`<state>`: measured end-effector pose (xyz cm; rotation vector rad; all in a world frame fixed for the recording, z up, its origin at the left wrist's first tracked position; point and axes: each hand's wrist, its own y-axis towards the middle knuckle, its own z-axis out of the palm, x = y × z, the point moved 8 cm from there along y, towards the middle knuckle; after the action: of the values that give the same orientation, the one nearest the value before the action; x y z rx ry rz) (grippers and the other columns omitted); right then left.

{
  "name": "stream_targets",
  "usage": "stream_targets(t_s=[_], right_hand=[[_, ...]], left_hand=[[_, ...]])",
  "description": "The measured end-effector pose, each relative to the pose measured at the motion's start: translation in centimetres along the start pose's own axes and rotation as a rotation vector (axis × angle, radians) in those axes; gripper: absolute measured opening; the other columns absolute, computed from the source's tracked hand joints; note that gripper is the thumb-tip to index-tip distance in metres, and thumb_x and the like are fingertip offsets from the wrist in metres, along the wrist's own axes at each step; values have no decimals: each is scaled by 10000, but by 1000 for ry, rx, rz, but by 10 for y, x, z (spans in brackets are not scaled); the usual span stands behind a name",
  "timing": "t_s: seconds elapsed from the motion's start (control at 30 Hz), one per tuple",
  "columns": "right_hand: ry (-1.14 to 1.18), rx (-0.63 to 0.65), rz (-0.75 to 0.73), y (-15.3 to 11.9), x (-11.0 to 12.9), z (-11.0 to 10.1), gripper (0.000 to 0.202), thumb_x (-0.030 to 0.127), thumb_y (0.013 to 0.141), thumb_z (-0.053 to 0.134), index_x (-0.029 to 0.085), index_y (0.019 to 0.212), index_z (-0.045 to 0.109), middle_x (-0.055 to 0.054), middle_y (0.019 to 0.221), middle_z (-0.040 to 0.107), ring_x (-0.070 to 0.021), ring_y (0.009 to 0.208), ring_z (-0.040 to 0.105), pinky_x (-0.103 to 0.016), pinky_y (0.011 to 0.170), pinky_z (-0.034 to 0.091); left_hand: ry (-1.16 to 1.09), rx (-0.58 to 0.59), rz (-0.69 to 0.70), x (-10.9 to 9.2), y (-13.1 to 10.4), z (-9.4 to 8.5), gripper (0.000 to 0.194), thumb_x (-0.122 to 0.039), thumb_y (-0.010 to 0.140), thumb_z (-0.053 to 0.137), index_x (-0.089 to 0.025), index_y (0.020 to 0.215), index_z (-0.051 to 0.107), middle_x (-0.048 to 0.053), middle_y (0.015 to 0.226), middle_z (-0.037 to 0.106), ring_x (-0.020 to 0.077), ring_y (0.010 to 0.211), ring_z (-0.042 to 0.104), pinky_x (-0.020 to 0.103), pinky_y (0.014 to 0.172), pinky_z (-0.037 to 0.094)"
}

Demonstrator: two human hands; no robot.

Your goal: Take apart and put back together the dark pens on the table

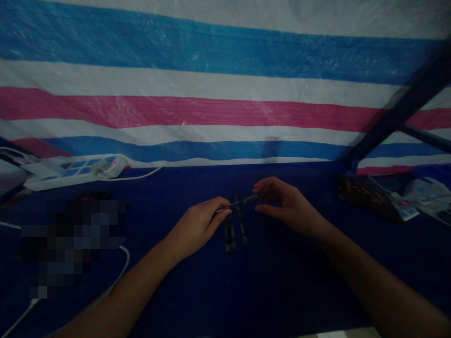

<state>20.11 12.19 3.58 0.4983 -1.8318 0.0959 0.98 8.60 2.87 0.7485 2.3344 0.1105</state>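
Note:
My left hand (202, 218) pinches one end of a slim dark pen (246, 199) between thumb and fingertips. The pen is held slanted, its other end higher and toward my right hand (282, 202). That hand has thumb and fingers apart around the pen's far end; whether a fingertip touches it is hard to see in the dim light. Just below the held pen, several similar dark pens lie side by side on the blue table (211, 291), among them one at the left (229, 237) and one at the right (242, 227).
A white power strip (77, 169) with a plug and cable lies at the back left. Nearer sits a pixelated dark thing (70, 234) with a white cable. At the right are a dark patterned box (368, 197) and another plug (405, 202). A striped tarp (211, 84) hangs behind.

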Motion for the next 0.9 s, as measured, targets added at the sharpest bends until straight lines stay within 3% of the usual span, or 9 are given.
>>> stream_targets(t_s=[0.03, 0.13, 0.2, 0.37, 0.6, 0.9], right_hand=[[5, -2, 4, 0, 1, -1, 359, 294, 776, 837, 216, 1079, 662, -53, 1060, 728, -194, 925, 678, -333, 820, 525], [-46, 37, 65, 0, -1, 2, 209, 407, 926, 688, 199, 941, 690, -28, 848, 714, -176, 788, 657, -321, 743, 503], [-68, 58, 79, -1, -2, 4, 241, 404, 965, 632, 193, 867, 693, -10, 750, 680, -165, 724, 635, -311, 703, 484], [-28, 10, -102, -2, 10, -1, 58, 235, 852, 747, 202, 860, 700, -34, 941, 710, -178, 877, 665, -323, 816, 515], [38, -39, -38, 0, 4, -7, 202, 308, 839, 788, 216, 970, 665, -27, 926, 719, -177, 852, 674, -338, 812, 533], [93, -253, -60, -4, 12, -24, 224, 308, 833, 776, 228, 1012, 666, -32, 945, 731, -181, 878, 689, -354, 825, 544]], left_hand=[[3, -1, 7, 0, 0, 0, 222, -298, 1089, 447, -198, 1079, 645, 20, 927, 721, 175, 821, 706, 285, 741, 529], [21, 0, 29, -1, 0, 1, 244, -296, 1098, 436, -198, 1089, 659, 28, 962, 728, 184, 863, 711, 294, 770, 530], [47, 3, 40, -1, 0, 1, 250, -305, 1102, 433, -204, 1131, 660, 36, 1007, 738, 193, 899, 714, 308, 801, 530], [84, -1, 30, 2, 0, -1, 311, -298, 1107, 386, -195, 1061, 676, 24, 879, 719, 182, 781, 694, 291, 714, 511], [38, -27, 14, 4, 0, -3, 239, -313, 1095, 459, -205, 1138, 668, 48, 1044, 753, 200, 929, 729, 320, 826, 547], [-7, -82, 10, 2, 1, -4, 193, -293, 1066, 527, -187, 1143, 669, 62, 1077, 748, 206, 972, 727, 348, 872, 566]])
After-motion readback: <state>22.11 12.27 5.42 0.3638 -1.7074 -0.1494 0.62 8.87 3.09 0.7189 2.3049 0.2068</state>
